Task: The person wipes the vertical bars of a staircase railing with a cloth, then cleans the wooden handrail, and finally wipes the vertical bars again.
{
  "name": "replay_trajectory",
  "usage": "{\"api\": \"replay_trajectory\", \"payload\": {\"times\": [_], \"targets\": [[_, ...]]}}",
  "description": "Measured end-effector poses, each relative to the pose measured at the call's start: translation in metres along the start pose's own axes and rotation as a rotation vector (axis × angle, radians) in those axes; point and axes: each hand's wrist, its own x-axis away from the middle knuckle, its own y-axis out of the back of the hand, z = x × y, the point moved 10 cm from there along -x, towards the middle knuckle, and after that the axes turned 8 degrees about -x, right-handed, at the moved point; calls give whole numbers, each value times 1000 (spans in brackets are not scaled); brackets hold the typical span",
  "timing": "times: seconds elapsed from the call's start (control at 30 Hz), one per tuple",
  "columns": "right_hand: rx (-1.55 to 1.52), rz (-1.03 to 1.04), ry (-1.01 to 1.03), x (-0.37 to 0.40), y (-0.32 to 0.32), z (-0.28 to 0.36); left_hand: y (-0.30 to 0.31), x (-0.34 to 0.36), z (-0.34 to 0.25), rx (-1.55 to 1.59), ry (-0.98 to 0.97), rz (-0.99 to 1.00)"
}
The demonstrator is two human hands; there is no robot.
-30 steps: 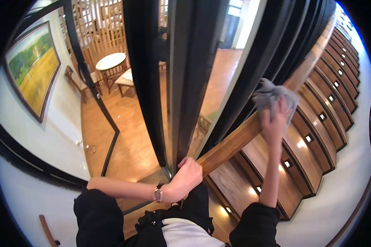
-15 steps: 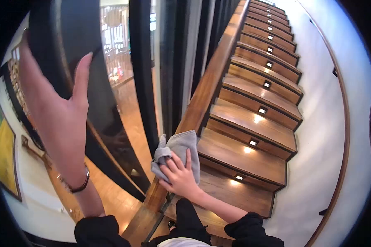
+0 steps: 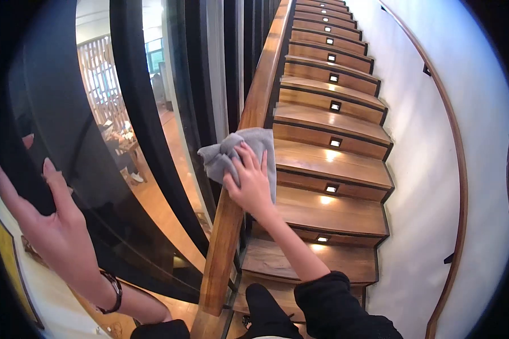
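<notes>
A grey cloth point(image 3: 264, 148) lies bunched over the wooden handrail point(image 3: 223, 248) on the left side of the stairs. My right hand point(image 3: 250, 183) presses it down, with the fingers curled into its folds. One edge of the cloth hangs over the stair side of the rail. At the far left, my left hand point(image 3: 54, 226) is raised near the dark panel point(image 3: 90, 169), its thumb and fingers spread and nothing held. A watch point(image 3: 114, 291) circles that wrist.
Wooden stairs point(image 3: 328, 206) with small riser lights climb ahead. A thin second handrail point(image 3: 464, 186) runs along the white wall on the right. Dark vertical slats point(image 3: 147, 113) stand left of the rail, with a room showing between them. My shoe is on a lower step.
My right hand and the cloth have moved farther up the rail. My left hand has shifted left and lower in view, still spread. The camera view has turned and moved forward.
</notes>
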Motion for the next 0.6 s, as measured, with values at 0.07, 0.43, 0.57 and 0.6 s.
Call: {"api": "replay_trajectory", "payload": {"times": [0.07, 0.43, 0.57, 0.6], "targets": [[31, 16, -34, 26, -1, 14, -8, 10, 19, 79, 139, 66], [-523, 387, 473, 259, -44, 115, -30, 38, 53, 93, 266, 357], [-482, 362, 409, 189, -37, 50, -37, 48, 47, 107, 243, 351], [-430, 315, 325, 165, -34, 31, -39, 50, 47, 111, 240, 350]]}}
